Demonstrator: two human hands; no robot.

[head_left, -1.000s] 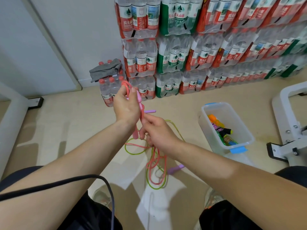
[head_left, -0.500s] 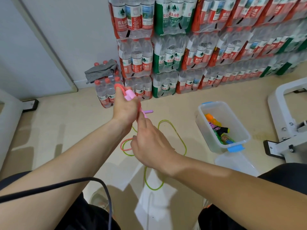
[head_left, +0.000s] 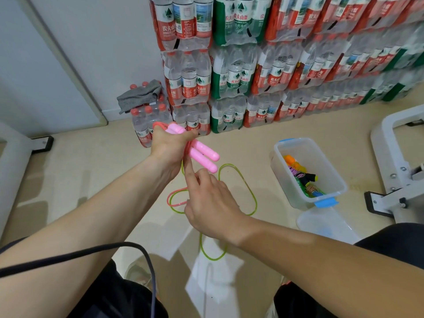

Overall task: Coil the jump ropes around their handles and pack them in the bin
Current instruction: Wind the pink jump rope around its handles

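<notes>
Far to the left of the bin, a grey cloth lies on a pack of water bottles. Nearer the bin but still well to its left, the left hand is raised off the floor, its fingers clenched around the two pink handles, which lie side by side and point towards the bin. The pink cord is wound around them where the hand grips, and a loose loop of it hangs below. Just below the handles, the right hand has its index finger straight, touching the wound cord. Its other fingers are curled, and the cord runs in among them. Between this hand and the bin, a green jump rope lies in loose loops on the floor. The bin stands open on the floor with coloured ropes inside. Its lid lies just in front of it.
</notes>
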